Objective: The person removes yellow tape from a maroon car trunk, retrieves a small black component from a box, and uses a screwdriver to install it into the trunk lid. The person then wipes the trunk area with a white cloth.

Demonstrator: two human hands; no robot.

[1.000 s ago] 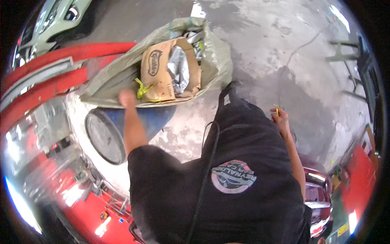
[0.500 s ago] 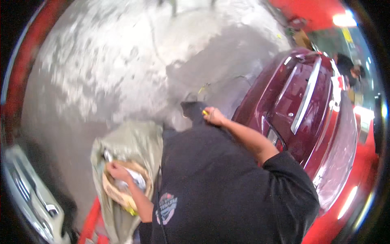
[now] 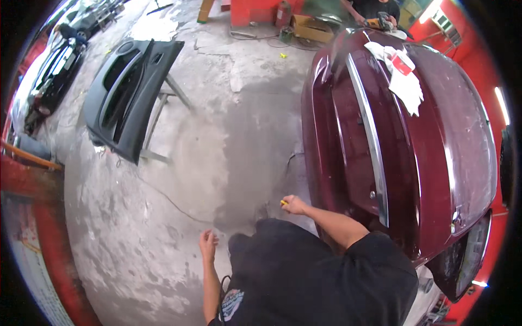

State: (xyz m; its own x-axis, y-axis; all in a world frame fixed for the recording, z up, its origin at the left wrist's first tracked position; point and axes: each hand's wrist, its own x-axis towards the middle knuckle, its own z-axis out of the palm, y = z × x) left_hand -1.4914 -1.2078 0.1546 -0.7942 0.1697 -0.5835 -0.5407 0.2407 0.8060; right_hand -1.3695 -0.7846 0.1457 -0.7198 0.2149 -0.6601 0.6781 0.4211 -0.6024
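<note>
Yellow piece (image 3: 284, 202): small, at the fingertips of the right hand (image 3: 295, 205), out over the floor (image 3: 190, 152) just left of the maroon car (image 3: 353, 179). Right fingers clamped on it; exact shape too small to make out. Left hand (image 3: 208, 245) well apart from it, raised over bare concrete, fingers loosely bent and a little apart. Dark damp patch spreads ahead of the right hand; a thin cable (image 3: 174, 205) snakes across the floor beyond the left.

Car's tail bears a chrome strip (image 3: 367, 125); white cloth (image 3: 406, 92) draped higher up, a red-and-white item on it. Left of the floor's middle, a dark panel (image 3: 144, 103) rests on a stand (image 3: 176, 92). Far side: cardboard box (image 3: 312, 28), red cylinder (image 3: 283, 13), and a co-worker (image 3: 375, 7) at the car with a yellow-and-black tool (image 3: 378, 23).
</note>
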